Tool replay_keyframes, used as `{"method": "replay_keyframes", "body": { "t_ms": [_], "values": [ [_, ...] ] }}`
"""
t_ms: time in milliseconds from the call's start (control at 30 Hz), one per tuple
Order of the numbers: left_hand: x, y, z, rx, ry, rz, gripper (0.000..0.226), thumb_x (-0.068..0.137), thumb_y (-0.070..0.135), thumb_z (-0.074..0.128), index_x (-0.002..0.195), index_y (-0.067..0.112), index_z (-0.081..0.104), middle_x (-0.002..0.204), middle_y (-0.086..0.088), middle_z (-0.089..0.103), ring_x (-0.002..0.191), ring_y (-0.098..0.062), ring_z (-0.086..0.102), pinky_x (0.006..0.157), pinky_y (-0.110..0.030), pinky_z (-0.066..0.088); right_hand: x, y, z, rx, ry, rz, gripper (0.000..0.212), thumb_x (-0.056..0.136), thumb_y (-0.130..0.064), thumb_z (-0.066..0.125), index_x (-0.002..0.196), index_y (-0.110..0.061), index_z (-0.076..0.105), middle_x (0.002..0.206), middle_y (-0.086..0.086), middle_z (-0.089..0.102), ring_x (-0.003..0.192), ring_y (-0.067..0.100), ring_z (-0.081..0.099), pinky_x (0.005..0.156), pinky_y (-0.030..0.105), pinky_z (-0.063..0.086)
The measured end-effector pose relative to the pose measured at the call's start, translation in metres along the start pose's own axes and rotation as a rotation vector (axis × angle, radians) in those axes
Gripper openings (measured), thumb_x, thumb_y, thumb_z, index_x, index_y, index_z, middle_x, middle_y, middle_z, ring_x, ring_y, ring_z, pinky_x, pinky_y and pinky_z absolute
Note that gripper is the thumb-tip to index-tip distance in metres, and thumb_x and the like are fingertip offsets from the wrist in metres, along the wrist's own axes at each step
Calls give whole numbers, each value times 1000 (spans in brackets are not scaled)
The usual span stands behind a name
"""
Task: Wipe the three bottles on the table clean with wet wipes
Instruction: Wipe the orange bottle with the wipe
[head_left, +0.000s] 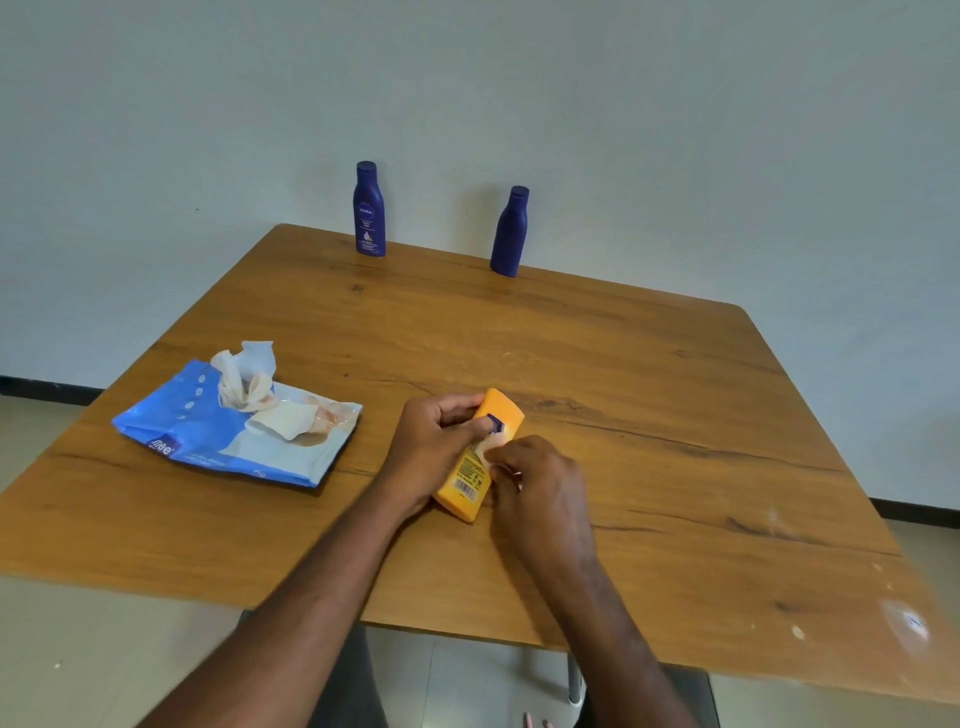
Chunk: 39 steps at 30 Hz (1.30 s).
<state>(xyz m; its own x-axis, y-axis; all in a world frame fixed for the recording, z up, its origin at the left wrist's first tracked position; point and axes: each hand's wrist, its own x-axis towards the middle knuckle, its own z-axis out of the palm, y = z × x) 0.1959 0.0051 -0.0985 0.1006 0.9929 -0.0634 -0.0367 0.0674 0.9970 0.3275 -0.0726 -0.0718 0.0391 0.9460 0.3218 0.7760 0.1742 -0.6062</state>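
Plastic, small and light by the look of it, the orange bottle (480, 452) lies tilted near the middle of the tabletop (649, 415), the left hand (434, 447) curling its fingers round the upper body while the right hand (537, 488) pinches what seems a wipe (492, 442) against the label. Smooth walls will likely turn slippery once wet, so a firm hold across the flat sides suits best. Two blue bottles (369, 210) (510, 232) stand at twelve o'clock, the wipes pack (234, 431) at nine.
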Motion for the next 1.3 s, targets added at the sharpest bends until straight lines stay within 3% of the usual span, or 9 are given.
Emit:
{"method": "replay_keyframes", "body": {
  "t_ms": [200,333,533,633,733,867,967,1133,1300],
  "values": [
    [3,-6,-4,-146,94,-14,40,90,-5,70,127,10,67,100,-2,80,89,-15,77,68,-24,59,-7,-17,13,-56,-51,-183,23,87,0,65,100,-13,78,100,2,73,90,20,61,75,32,54],
    [6,-10,-5,-220,186,-65,45,88,-5,71,131,9,66,105,-4,79,91,-17,77,70,-30,60,-22,-12,4,-35,-160,-231,25,85,-4,67,105,-16,77,105,-1,73,97,14,62,82,27,54],
    [3,-7,-7,-212,132,-58,48,90,-6,68,134,12,63,99,3,76,86,-12,76,66,-27,59,18,-2,-4,-37,-50,-52,22,92,-7,64,108,-13,77,107,4,73,94,17,67,82,34,54],
    [1,-4,-11,-301,102,-71,50,89,-11,65,135,8,61,102,-6,76,86,-16,74,66,-28,59,27,-16,6,-105,-65,-91,23,98,-11,57,105,-15,78,105,2,70,92,24,62,76,38,50],
    [3,-3,-12,-270,90,-41,53,88,-14,60,136,10,62,98,-11,70,86,-19,67,71,-27,57,10,-27,12,-179,-117,-218,24,95,-3,56,100,-13,77,100,2,68,93,24,57,73,31,49],
    [5,-6,-9,-247,150,-4,38,91,-7,64,121,16,72,74,1,66,69,-10,67,58,-23,55,-24,-27,6,-92,-218,-285,29,84,1,66,105,-15,77,103,-1,69,95,20,58,77,29,52],
    [7,-8,-10,-269,155,-16,30,92,-4,67,114,16,72,67,7,67,66,-8,70,59,-26,56,-26,-10,-10,-31,-206,-215,28,85,-2,69,106,-18,76,109,-4,71,102,13,60,85,28,53],
    [7,-8,-10,-267,94,1,32,88,-7,70,113,14,70,66,9,66,70,-9,69,66,-32,57,20,-5,-13,-102,-107,-124,24,91,-2,62,108,-13,77,109,3,73,98,20,65,82,38,54],
    [6,-8,-13,-259,125,28,30,88,-8,70,109,13,69,67,8,66,65,-8,67,59,-25,54,13,-29,7,-215,-188,-281,29,94,-3,51,104,-13,76,101,3,68,94,24,58,77,36,51]
  ]
}}
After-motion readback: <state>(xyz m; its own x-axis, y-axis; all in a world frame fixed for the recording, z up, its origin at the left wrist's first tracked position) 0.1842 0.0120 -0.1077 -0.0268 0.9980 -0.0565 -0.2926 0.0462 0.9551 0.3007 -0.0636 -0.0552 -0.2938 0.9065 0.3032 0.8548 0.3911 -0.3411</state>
